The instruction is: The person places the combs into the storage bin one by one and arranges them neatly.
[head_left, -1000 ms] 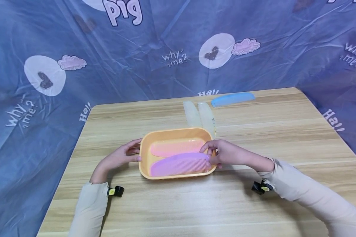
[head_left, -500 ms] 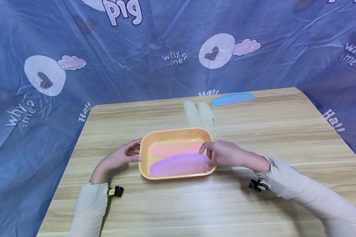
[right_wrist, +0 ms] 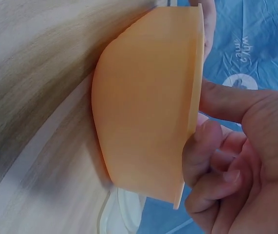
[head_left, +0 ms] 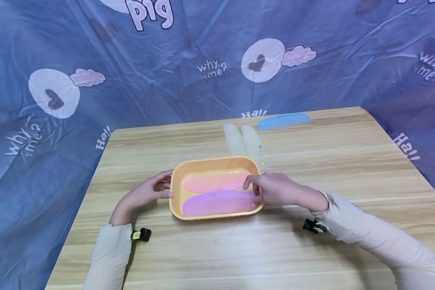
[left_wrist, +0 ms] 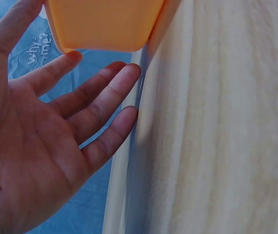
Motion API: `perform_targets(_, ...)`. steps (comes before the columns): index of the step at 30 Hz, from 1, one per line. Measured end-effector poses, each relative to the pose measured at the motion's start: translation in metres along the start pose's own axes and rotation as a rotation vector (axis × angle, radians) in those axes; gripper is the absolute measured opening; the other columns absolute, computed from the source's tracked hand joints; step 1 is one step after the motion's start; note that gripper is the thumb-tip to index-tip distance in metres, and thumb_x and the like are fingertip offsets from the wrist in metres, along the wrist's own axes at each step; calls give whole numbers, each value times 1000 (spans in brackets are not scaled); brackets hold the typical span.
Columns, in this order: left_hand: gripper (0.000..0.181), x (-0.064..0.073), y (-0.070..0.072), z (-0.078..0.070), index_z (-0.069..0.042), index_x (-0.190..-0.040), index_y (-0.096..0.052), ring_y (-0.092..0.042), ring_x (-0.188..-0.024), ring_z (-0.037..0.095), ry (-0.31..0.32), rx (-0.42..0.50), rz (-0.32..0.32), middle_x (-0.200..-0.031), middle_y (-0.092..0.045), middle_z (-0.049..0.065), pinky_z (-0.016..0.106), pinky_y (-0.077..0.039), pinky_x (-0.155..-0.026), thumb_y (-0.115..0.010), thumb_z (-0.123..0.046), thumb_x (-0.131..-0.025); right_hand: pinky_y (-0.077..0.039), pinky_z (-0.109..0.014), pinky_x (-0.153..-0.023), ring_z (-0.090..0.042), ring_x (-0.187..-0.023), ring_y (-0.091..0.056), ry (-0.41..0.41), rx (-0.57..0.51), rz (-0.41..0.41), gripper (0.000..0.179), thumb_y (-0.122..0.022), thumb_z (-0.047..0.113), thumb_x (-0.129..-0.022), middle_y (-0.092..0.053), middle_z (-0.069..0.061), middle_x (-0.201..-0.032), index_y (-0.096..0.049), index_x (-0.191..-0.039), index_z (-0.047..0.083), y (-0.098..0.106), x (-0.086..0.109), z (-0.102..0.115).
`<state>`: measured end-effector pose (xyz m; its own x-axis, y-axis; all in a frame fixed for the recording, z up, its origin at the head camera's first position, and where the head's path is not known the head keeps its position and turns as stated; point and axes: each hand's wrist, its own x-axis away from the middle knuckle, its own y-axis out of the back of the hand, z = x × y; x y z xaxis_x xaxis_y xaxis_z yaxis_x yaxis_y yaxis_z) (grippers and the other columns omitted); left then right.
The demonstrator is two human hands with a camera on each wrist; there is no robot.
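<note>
An orange plastic basin (head_left: pixel 217 161) stands on the table with two combs inside. The pink comb (head_left: pixel 214 182) lies at the back, and the purple comb (head_left: pixel 217 203) is at the front, teeth toward the near wall. My right hand (head_left: pixel 277 188) reaches over the basin's right rim and pinches the purple comb's right end; in the right wrist view the thumb goes over the rim and the comb is hidden. My left hand (head_left: pixel 148 190) touches the basin's left end with extended fingers, its palm (left_wrist: pixel 36 141) bare in the left wrist view.
Two pale translucent combs, a left one (head_left: pixel 233 139) and a right one (head_left: pixel 251 141), lie behind the basin. A blue comb (head_left: pixel 284 121) rests near the table's back edge. A blue printed cloth (head_left: pixel 166 80) hangs behind the wooden table (head_left: pixel 217 253).
The purple comb has sunk lower and lies flatter in the basin, with my right hand moving slightly down with it. My left hand keeps its place at the basin.
</note>
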<state>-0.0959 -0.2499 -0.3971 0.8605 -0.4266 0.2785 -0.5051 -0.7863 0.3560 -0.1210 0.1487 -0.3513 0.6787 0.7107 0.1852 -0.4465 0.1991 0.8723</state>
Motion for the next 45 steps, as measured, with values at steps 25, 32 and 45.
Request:
perform_targets(25, 80, 0, 0, -1, -5, -153, -23, -48, -128, 42, -3, -2, 6, -145, -40, 24, 17, -45, -95, -70, -21, -89, -35, -21, -52, -4, -54, -44, 34, -163, -114, 33, -81, 23, -77, -63, 2, -84, -64, -102, 11, 13, 5, -16)
perform_targets(32, 81, 0, 0, 0, -4, -153, -23, -48, -128, 42, -8, 5, 5, -146, -39, 25, 16, -45, -94, -70, -20, -89, -41, -21, -54, -9, -61, -55, 52, -222, -110, 38, -80, 19, -77, -64, -1, -86, -63, -109, 8, 16, 6, -19)
perform_targets(45, 81, 0, -1, 0, -5, -153, -23, -48, -128, 42, -6, -5, 4, -146, -40, 25, 17, -45, -94, -70, -20, -89, -45, -21, -57, -12, -61, -57, 50, -356, -120, 38, -79, 13, -79, -62, 1, -84, -61, -111, 4, 30, 8, -31)
